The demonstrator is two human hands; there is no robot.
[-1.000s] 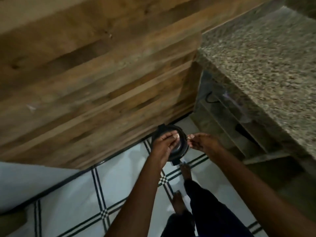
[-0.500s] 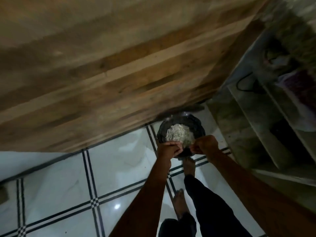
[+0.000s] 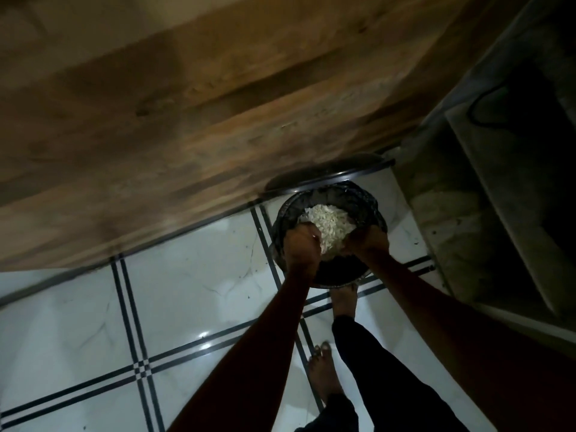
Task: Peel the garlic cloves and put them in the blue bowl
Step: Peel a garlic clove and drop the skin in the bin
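Currently dim and motion-blurred, so detail is limited. Left side: white tiled floor (image 3: 174,294) with dark double grout lines, open all the way to the left and bottom edges. Wooden panel (image 3: 193,98) runs diagonally across the upper left and meets the floor along a line rising to the right.

Centre: round black bin (image 3: 371,207) stands on the floor just beside the foot of the wooden panel, with its lid (image 3: 330,174) tipped up against that panel. Pale heap of garlic skins (image 3: 330,224) sits inside the bin, toward its far rim; loose pile, no clear long axis or heading.

Left hand (image 3: 304,246) is over the bin's near-left rim, fingers curled toward the heap; cannot tell whether it holds anything. Right hand (image 3: 369,241) is over the near-right rim, fingers also curled, grip likewise unreadable. Both forearms reach in from the bottom edge. Hands are close together with the heap between them.

Below the bin: one bare foot (image 3: 343,302) touches its near edge, the other (image 3: 322,372) is further back on the floor.

Right side: shelving unit (image 3: 498,213) stands close beside the bin, leaving only a narrow strip of floor between them.
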